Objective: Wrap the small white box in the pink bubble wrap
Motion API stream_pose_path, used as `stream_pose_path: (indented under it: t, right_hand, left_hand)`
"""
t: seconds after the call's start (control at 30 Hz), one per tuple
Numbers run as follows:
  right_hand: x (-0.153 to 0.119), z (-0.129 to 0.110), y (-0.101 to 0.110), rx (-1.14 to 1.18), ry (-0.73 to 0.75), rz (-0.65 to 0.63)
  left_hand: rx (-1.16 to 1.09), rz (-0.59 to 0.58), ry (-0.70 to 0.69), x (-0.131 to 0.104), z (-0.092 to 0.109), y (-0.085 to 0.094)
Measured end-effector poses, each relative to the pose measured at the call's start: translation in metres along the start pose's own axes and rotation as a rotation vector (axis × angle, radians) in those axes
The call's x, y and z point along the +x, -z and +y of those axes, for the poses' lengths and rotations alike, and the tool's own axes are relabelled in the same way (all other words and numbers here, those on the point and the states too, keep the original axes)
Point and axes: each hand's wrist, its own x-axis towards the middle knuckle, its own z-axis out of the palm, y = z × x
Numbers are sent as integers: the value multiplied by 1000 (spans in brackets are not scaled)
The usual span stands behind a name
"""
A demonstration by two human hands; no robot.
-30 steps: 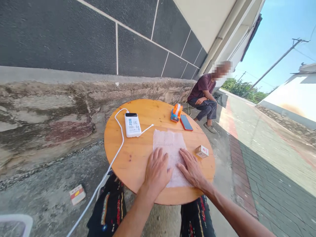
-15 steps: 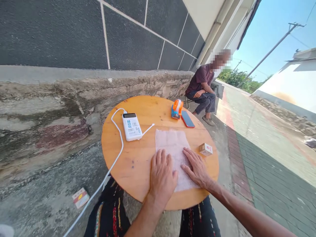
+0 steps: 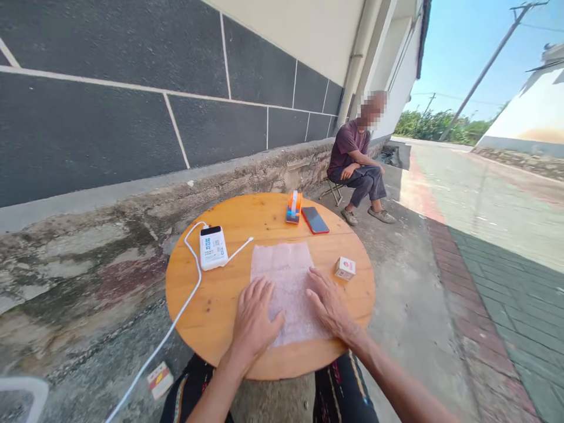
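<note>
One thin, pinkish-white sheet [image 3: 286, 264], roughly rectangular and finely wrinkled, lies flat on the round table [image 3: 220, 317] of smooth orange-brown wood with dark knots; the left hand [image 3: 255, 320] rests palm down at its left edge, thumb spread over it and fingers extended; the right hand [image 3: 330, 305] rests palm down over its right edge, fingers likewise extended; neither hand is clamped on anything. One boxy white power bank [image 3: 212, 249] lies to the left, with large blue characters too blurred to read surely and a black end panel; a smooth white cable [image 3: 191, 292] curves from it over the table edge, and a short white lead sticks out towards the sheet. Beyond the sheet are one orange-and-blue tape [image 3: 294, 207] with a whitish band, and one flat red-edged phone [image 3: 315, 220] just beside it; near the right hand sits one small carton [image 3: 345, 268] with a pinkish-red mark, its print too small to read. One person [image 3: 350, 147] sits on a stool [image 3: 335, 191] by the wall [image 3: 110, 129] of dark rectangular panels with pale joints.
</note>
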Motion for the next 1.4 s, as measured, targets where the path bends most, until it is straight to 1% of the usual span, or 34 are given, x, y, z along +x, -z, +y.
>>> stream_pose_path:
  t: [0.17,0.27,0.4,0.47,0.6,0.7,0.8,0.87,0.97,1.03,1.1,1.17,1.27,1.33,1.4]
  right_hand:
    - [-2,2,4,53,-38,82]
    - [-6,1,7,56,-46,92]
    - [-11,-1,10,63,-33,94]
    - [-11,0,10,77,-32,114]
    - [-14,7,8,155,-38,191]
    - [-19,16,9,219,-20,204]
    - [-24,21,16,242,-15,175]
    - [-22,17,23,199,-7,129]
    - [-5,-2,29,74,68,5]
    - [10,-15,27,17,148,-82]
    - [23,-22,21,-19,196,-143]
    - [30,-19,14,-55,206,-170]
    - [26,-5,12,-116,172,-150]
    - [15,5,18,-145,136,-121]
    - [3,13,30,-156,120,-95]
  left_hand:
    - [34,-42,-19,1,1,1]
    - [35,-54,-27,0,1,-1]
    - [52,-37,-28,-1,0,-4]
    - [62,-32,-27,-2,0,-5]
    - [79,-34,-31,-2,1,-6]
    - [87,-30,-30,-3,1,-6]
    - [88,-25,-23,-3,1,-6]
    - [81,-24,-24,-2,1,-6]
    - [76,-17,-25,-2,2,-5]
    - [79,-14,-25,-1,2,-5]
    - [81,-14,-23,-1,3,-4]
    - [79,-17,-16,-1,4,-3]
    - [71,-24,-8,-1,6,0]
    - [62,-22,-11,-1,7,2]
    - [51,-13,-15,-1,6,2]
